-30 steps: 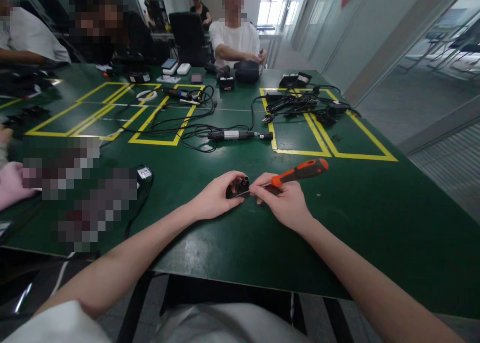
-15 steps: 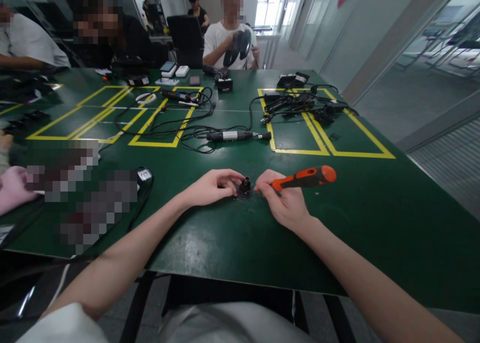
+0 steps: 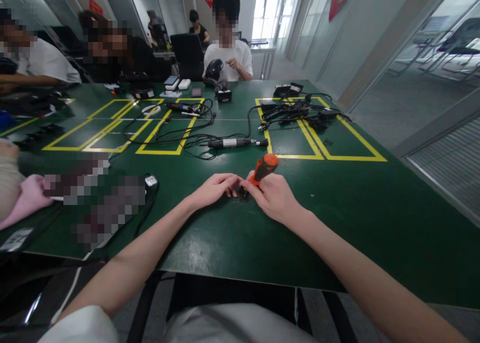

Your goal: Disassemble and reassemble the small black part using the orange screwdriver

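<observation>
A screwdriver (image 3: 265,167) with an orange and black handle is gripped in my right hand (image 3: 276,197), its handle tilted up and away. The fingers hide its shaft and tip. Below the fingertips, a small dark round part (image 3: 243,194) rests on the green table, mostly covered by both hands. From the left, my left hand (image 3: 215,190) curls its fingers at that part, with its fingertips meeting those of the right hand. Exactly where the screwdriver touches the part is hidden.
A black and silver corded tool (image 3: 232,143) lies beyond my hands. Tangled black cables (image 3: 296,110) lie within yellow tape at the far right. A power strip (image 3: 150,181), partly blurred, is on the left. A person (image 3: 228,58) sits across the table.
My right hand has moved left, swinging the screwdriver from nearly level to steeply raised over the part. My left fingers have closed in over the part. The person opposite has lowered a dark object.
</observation>
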